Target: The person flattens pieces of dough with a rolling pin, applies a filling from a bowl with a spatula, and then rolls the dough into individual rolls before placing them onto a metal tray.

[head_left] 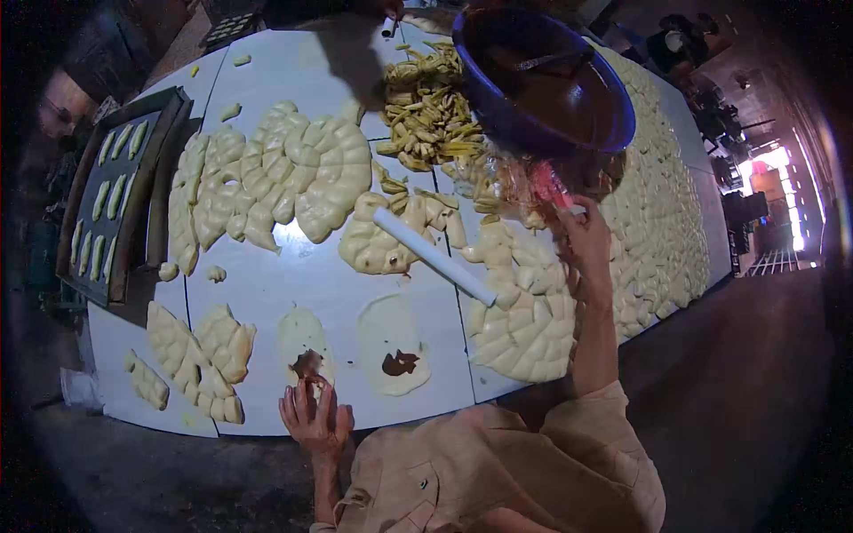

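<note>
Spreading dark filling (308,363) appears current: left hand (316,419), fingers apart, touches the near-left dough sheet (296,327); right hand (586,233), closure unclear, meets a blurred pink item (549,184); rolling likely requires light fingertips.

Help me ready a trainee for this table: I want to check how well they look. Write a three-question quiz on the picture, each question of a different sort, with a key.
1. Which hand is nearer the bowl?
2. True or false: the rolling pin lies slantwise, with dough under it.
3. How many flattened dough sheets bear brown paste?

Key:
1. The right hand; the left hand is at one of the dough sheets.
2. True.
3. Two.
</note>
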Motion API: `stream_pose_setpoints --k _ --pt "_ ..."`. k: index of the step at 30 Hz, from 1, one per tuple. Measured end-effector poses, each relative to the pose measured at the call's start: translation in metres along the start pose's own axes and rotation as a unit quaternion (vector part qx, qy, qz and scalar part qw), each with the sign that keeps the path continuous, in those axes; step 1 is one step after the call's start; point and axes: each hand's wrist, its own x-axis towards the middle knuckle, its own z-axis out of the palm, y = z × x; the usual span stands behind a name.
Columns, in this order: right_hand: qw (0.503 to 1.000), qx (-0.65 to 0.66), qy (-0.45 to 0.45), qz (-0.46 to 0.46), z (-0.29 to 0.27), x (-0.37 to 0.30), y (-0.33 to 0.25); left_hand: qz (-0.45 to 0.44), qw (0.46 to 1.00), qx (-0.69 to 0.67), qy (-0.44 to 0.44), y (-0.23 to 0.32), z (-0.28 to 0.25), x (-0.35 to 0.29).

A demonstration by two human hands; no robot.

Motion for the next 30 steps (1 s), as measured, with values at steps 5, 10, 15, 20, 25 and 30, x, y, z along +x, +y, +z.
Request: stream_pose_setpoints --k 5,10,15,20,25,30 --pt "0.920 -0.147 0.157 -0.328 0.047 0.001 0.007 -0.036 0.999 -0.013 0.008 0.005 0.003 -0.001" --pt "0.919 -0.060 -0.117 -0.371 0.122 -0.005 -0.058 -0.051 0.999 -0.018 -0.003 0.003 0.000 -0.004" --pt "0.883 -0.154 -0.152 -0.417 0.195 0.019 -0.086 -0.046 0.999 -0.005 0.011 0.000 0.005 -0.002" --pt "0.869 -0.235 -0.201 -0.387 0.204 0.026 -0.107 -0.066 0.997 -0.009 0.039 0.010 0.003 0.009" --pt "0.887 -0.153 -0.252 -0.357 0.181 0.023 -0.113 -0.048 0.998 -0.013 0.041 0.009 -0.001 0.006" --pt "0.921 0.018 -0.309 -0.239 0.160 0.000 -0.076 -0.063 0.997 -0.019 0.025 0.009 -0.002 -0.004"
